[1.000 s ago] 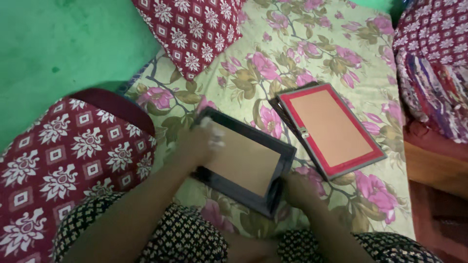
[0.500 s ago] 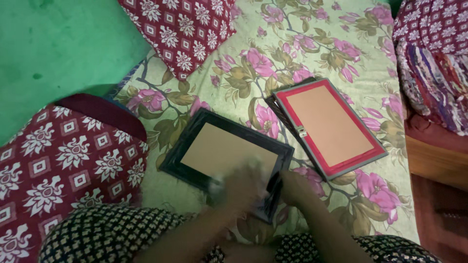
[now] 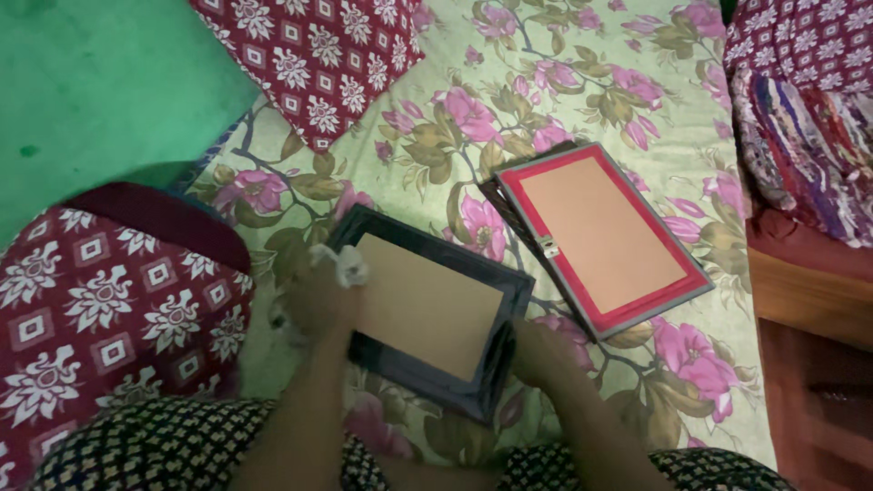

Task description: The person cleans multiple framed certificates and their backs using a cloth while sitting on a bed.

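Lying face down on the floral bedsheet [image 3: 582, 82], a dark-framed picture frame [image 3: 427, 314] shows its tan backing board and sits near the sheet's near edge, just in front of the person's lap. The left hand [image 3: 318, 300] rests on the frame's left end, its fingers curled around a small crumpled white cloth [image 3: 344, 265] that presses against the frame's far-left corner. The right hand [image 3: 538, 350] grips the frame's right near corner, fingers wrapped over the dark edge, with that corner lifted a little off the sheet.

Just beside it to the right, toward the sheet's right edge, lies a second picture frame with a red border [image 3: 600, 232], also back-side up, with a small metal clasp on its left edge; a dark flap shows under its far-left corner. The two frames are close but I cannot tell whether they touch.

A maroon patterned pillow [image 3: 314, 55] lies at the far-left corner of the sheet, another maroon patterned pillow [image 3: 100, 300] at the left edge by the left forearm, and a folded patchwork quilt [image 3: 805, 136] sits along the right edge.
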